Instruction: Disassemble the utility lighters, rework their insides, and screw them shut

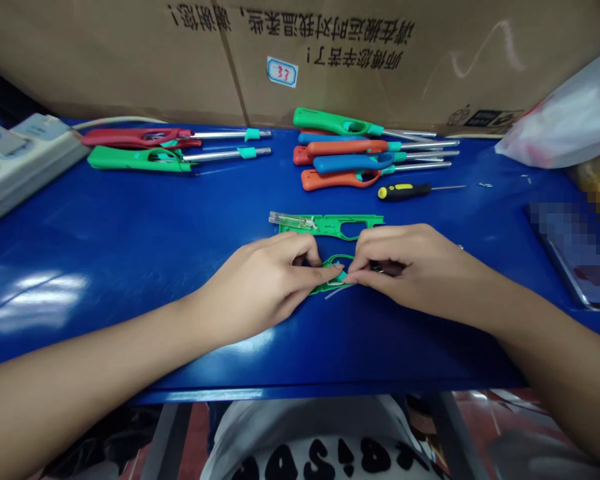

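Both hands work at a green lighter casing half (324,289) lying on the blue table. My left hand (285,273) is closed over its left part, the forefinger pressing near a teal trigger piece (340,275). At the casing's right end, my right hand (397,263) pinches with thumb and forefinger; what lies between the fingertips is mostly hidden. A thin clear tube (334,292) sticks out along the near edge. Just beyond the hands lies another green casing half (325,225), with a clear fuel tank (291,221) at its left end.
Several long-nosed lighters (347,162) are stacked at the back; a red lighter (140,137) and a green lighter (140,159) lie back left. A screwdriver (405,192) is behind my right hand. A power strip (25,157), phone (575,247), plastic bag (565,110) and cardboard box (330,87) surround the area.
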`<action>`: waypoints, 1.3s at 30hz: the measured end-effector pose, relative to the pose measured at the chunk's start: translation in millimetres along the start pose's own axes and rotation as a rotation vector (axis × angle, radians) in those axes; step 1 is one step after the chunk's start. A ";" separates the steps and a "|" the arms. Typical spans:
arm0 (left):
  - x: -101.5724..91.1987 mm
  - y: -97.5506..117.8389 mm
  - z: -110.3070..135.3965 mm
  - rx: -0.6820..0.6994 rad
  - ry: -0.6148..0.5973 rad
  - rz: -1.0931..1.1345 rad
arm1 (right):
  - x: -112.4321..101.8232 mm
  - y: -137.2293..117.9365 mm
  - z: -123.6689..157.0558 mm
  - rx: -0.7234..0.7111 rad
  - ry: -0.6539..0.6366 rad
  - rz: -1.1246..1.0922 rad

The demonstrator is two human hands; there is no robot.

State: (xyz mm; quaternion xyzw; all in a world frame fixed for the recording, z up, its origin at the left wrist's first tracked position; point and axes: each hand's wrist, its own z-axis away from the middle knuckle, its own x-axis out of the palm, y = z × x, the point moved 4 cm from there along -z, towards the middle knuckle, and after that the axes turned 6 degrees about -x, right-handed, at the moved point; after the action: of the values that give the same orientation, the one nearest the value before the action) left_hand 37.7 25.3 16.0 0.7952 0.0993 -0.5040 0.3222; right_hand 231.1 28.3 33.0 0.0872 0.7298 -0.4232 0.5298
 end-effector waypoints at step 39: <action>-11.6 -9.6 -4.4 0.110 -0.137 -0.217 | -20.9 40.4 4.3 0.359 -0.113 -0.160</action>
State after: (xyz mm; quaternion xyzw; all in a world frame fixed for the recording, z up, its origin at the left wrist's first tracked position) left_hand 30.8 37.3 23.4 0.7600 0.1343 -0.5938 0.2277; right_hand 266.2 57.2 29.1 0.0984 0.6163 -0.5915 0.5106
